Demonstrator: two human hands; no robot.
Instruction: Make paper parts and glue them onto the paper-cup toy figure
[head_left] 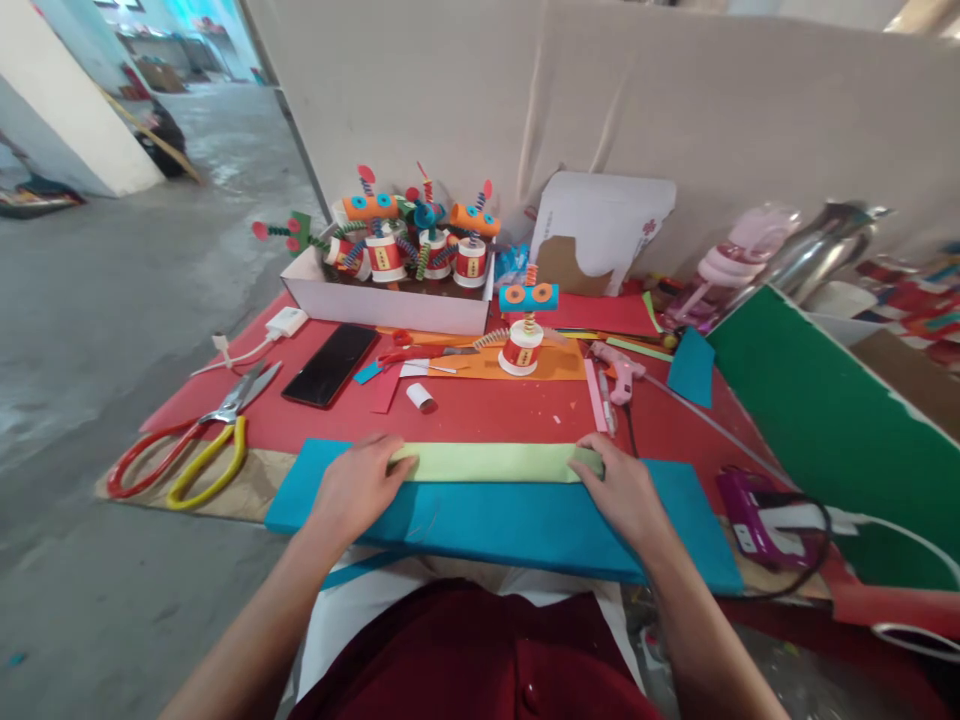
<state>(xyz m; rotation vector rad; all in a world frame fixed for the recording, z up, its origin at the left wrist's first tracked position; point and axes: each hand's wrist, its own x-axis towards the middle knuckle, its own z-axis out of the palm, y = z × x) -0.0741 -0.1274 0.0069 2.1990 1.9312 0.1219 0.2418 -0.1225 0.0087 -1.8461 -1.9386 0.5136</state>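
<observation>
Pressing down on both ends of a pale green strip (495, 462), the hands are flat and unclenched: the left hand (358, 488) is covering the strip's left end, the right hand (622, 490) its right end. The strip is lying along the far edge of a blue sheet (510, 525) on the red surface (487, 410). Yellow-and-red scissors (196, 452) are lying well to the left, a paper robot (523, 330) is standing beyond.
</observation>
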